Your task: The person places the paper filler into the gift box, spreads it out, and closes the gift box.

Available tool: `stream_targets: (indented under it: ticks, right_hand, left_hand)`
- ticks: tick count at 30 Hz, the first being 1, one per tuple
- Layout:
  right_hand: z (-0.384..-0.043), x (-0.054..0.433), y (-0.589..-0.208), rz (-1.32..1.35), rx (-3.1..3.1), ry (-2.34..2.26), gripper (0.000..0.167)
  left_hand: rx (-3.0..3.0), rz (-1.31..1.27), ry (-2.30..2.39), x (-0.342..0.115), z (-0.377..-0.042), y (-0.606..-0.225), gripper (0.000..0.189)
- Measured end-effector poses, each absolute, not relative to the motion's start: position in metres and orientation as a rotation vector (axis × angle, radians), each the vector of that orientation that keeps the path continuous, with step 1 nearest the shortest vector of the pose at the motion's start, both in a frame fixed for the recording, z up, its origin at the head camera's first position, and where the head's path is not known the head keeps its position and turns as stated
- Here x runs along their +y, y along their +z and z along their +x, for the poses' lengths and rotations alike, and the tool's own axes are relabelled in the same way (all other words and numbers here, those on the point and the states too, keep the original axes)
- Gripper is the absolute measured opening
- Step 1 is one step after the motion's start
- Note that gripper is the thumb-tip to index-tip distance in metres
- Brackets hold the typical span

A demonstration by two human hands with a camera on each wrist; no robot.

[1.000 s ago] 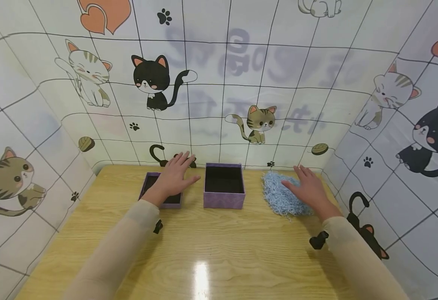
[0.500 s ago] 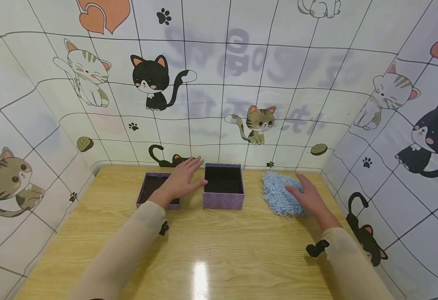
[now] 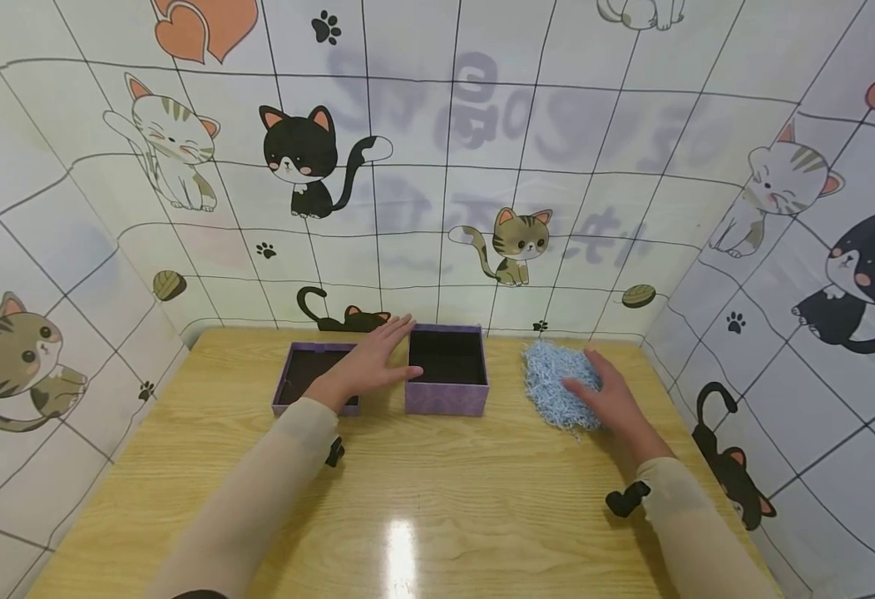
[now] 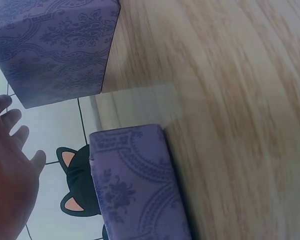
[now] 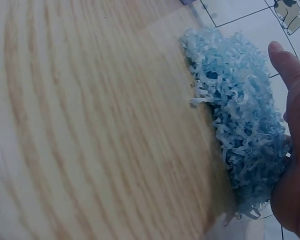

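Note:
A purple box [image 3: 447, 399] with a black inside stands open-topped on the table, its patterned wall [image 4: 60, 55] showing in the left wrist view. To its left lies a shallower purple box lid [image 3: 297, 378], black inside facing up. My left hand [image 3: 370, 362] hovers over the lid's right part, fingers stretched, thumb overlapping the box's left edge in the head view. A mound of light blue shredded paper [image 3: 553, 387] lies right of the box. Over its right side is my right hand [image 3: 617, 403], fingers extended; in the right wrist view the palm [image 5: 295, 170] stands beside the paper.
The wooden table [image 3: 437, 491] meets a white cloth backdrop [image 3: 415, 166] with cat prints behind the boxes and along both sides. Small black devices, one of them a black wrist mount [image 3: 627, 499], sit at both wrists.
My left hand has moved right, from over the lid toward the box. The right hand has shifted slightly down and left beside the shredded paper. Box and paper have stayed put.

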State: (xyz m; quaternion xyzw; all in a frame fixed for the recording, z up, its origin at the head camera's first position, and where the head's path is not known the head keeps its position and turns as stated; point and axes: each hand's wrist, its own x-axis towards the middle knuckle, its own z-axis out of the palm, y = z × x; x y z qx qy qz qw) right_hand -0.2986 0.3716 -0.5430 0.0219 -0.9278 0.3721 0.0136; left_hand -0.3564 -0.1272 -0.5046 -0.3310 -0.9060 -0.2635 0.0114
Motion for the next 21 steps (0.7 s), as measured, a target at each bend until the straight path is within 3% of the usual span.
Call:
stream_targets:
  ticks: [12,21]
  right_hand:
    - [-0.302,0.374,-0.562,0.050,-2.940,1.132,0.117]
    - [-0.304,0.375,-0.570,0.103,-2.946,1.017,0.115]
  left_hand:
    - [-2.845,-1.064,-0.768,-0.124,-0.360,-0.508,0.111]
    - [-2.890,-1.047,-0.798,-0.126,-0.359,-0.506,0.118]
